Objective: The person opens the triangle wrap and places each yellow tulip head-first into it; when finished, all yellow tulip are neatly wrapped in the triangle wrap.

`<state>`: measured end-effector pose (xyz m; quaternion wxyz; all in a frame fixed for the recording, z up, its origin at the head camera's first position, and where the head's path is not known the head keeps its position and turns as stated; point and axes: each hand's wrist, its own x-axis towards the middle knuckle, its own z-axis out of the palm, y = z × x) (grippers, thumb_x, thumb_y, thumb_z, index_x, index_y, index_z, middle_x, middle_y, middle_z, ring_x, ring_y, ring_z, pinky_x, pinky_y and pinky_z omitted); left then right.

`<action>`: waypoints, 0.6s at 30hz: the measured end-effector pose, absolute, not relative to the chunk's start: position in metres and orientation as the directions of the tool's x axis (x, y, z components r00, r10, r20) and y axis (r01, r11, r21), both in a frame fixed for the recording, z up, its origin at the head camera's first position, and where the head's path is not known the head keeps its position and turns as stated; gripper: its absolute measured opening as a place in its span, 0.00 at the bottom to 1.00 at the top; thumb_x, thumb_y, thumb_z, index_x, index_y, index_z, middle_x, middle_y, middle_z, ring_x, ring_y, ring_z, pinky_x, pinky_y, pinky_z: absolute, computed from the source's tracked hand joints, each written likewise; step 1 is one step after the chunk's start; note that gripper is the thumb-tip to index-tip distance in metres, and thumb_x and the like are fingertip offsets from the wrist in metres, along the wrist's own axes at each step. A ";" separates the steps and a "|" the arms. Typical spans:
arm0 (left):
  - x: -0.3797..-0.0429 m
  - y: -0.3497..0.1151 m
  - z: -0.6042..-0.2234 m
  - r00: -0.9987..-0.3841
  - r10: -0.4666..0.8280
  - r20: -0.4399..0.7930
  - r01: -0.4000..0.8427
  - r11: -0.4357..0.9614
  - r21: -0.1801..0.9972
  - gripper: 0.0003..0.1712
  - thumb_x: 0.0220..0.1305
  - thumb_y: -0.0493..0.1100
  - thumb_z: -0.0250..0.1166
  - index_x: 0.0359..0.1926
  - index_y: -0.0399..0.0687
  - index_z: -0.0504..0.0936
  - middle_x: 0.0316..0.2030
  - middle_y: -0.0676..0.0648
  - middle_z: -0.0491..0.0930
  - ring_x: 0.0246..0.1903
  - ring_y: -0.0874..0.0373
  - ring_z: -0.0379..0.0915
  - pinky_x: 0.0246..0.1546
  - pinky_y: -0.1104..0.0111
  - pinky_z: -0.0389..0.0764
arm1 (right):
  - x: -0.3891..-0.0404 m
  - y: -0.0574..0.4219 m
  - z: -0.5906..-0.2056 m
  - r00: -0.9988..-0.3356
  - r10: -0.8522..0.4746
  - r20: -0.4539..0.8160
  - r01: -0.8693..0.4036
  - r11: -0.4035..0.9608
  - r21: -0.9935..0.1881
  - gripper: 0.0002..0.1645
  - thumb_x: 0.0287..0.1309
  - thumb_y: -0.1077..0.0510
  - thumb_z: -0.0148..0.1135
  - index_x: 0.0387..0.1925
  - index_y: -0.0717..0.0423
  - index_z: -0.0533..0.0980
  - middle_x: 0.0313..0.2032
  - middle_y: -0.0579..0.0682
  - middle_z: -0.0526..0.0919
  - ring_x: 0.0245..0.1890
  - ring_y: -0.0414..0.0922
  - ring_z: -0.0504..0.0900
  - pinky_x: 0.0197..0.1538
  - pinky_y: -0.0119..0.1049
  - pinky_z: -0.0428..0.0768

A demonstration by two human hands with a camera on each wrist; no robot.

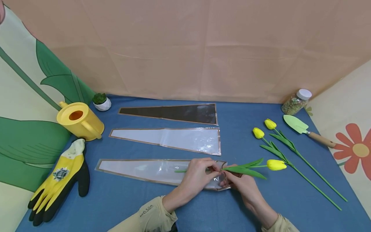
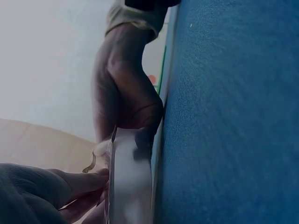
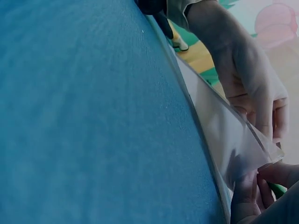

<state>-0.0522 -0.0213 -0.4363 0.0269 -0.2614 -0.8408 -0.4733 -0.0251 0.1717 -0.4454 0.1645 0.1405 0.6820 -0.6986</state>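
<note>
A clear and white flower sleeve with a brown border lies nearest the person, its wide end to the right. A yellow tulip lies along it, blossom and leaves beyond the wide end, the stem's tip showing at the sleeve's middle. My left hand pinches the sleeve's gathered wide end around the stem. From the other side my right hand pinches the same end, thumb and fingers close to the left fingertips. In the right wrist view the sleeve's edge is lifted in a fold toward both hands.
Behind lie a white sleeve and a black sleeve. Two yellow tulips, a trowel and a jar are on the right. Leftward are a watering can, a glove and a potted plant.
</note>
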 end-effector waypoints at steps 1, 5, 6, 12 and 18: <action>-0.052 -0.021 -0.436 -0.862 0.411 0.298 0.467 0.414 0.781 0.05 0.62 0.33 0.80 0.33 0.46 0.92 0.33 0.53 0.90 0.32 0.68 0.82 0.35 0.77 0.78 | -0.026 0.171 -0.445 -0.907 -0.051 -0.419 0.420 -0.012 -0.908 0.11 0.75 0.64 0.63 0.52 0.68 0.80 0.36 0.54 0.89 0.32 0.46 0.90 0.41 0.39 0.88; -0.052 -0.021 -0.437 -0.857 0.398 0.328 0.485 0.404 0.776 0.06 0.60 0.34 0.81 0.32 0.46 0.91 0.32 0.53 0.89 0.31 0.68 0.81 0.33 0.77 0.76 | -0.027 0.173 -0.447 -0.910 -0.127 -0.396 0.399 -0.001 -0.917 0.12 0.77 0.61 0.63 0.54 0.66 0.80 0.36 0.52 0.90 0.33 0.45 0.90 0.43 0.39 0.88; -0.052 -0.021 -0.437 -0.856 0.396 0.333 0.488 0.403 0.775 0.06 0.61 0.35 0.81 0.32 0.47 0.91 0.32 0.53 0.89 0.30 0.68 0.80 0.33 0.77 0.76 | -0.027 0.173 -0.447 -0.909 -0.145 -0.392 0.396 0.000 -0.918 0.12 0.77 0.60 0.63 0.54 0.66 0.80 0.36 0.52 0.90 0.34 0.44 0.90 0.43 0.39 0.88; -0.053 -0.022 -0.437 -0.864 0.392 0.316 0.473 0.416 0.777 0.04 0.62 0.35 0.80 0.33 0.47 0.92 0.33 0.54 0.88 0.31 0.69 0.80 0.34 0.76 0.78 | -0.029 0.180 -0.447 -0.886 -0.254 -0.387 0.399 0.005 -0.917 0.20 0.79 0.59 0.61 0.61 0.72 0.78 0.42 0.57 0.91 0.39 0.45 0.92 0.48 0.40 0.88; -0.054 -0.023 -0.437 -0.875 0.387 0.291 0.446 0.411 0.795 0.05 0.62 0.37 0.81 0.34 0.48 0.92 0.32 0.54 0.88 0.33 0.69 0.81 0.35 0.73 0.82 | -0.027 0.192 -0.445 -0.841 -0.368 -0.398 0.423 0.014 -0.906 0.27 0.81 0.57 0.59 0.66 0.78 0.74 0.51 0.60 0.89 0.49 0.46 0.90 0.54 0.40 0.86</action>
